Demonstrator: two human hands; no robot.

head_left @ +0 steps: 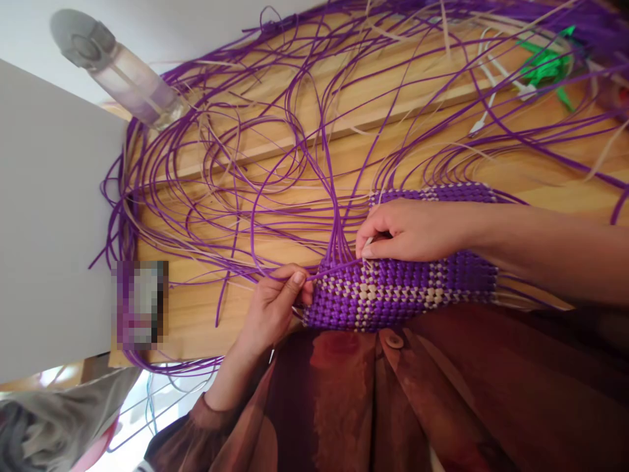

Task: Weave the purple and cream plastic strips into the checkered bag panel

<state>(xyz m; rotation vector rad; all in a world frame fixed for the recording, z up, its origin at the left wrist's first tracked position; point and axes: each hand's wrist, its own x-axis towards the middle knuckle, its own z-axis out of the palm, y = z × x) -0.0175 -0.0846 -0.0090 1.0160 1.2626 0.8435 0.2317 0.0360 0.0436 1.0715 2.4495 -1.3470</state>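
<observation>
A purple and beige woven piece (403, 292) lies at the table's near edge, against the brown clothing. Long loose purple strands (337, 223) fan out from its far and left sides. At its left corner my left hand (278, 301) pinches a purple strand (337, 267) between thumb and forefinger. That strand runs along the weave toward my right hand (400, 229). My right hand rests over the middle of the woven piece, its thumb and forefinger closed on a short pale strand end (367, 246). The palm side of the right hand is hidden.
A clear bottle with a grey cap (125, 72) stands at the upper left. A blurred-out object (142, 305) lies at the left table edge. White cables (484, 108) and a bright green bundle (548, 62) are at the upper right. Tangled strands cover much of the wooden table (191, 321).
</observation>
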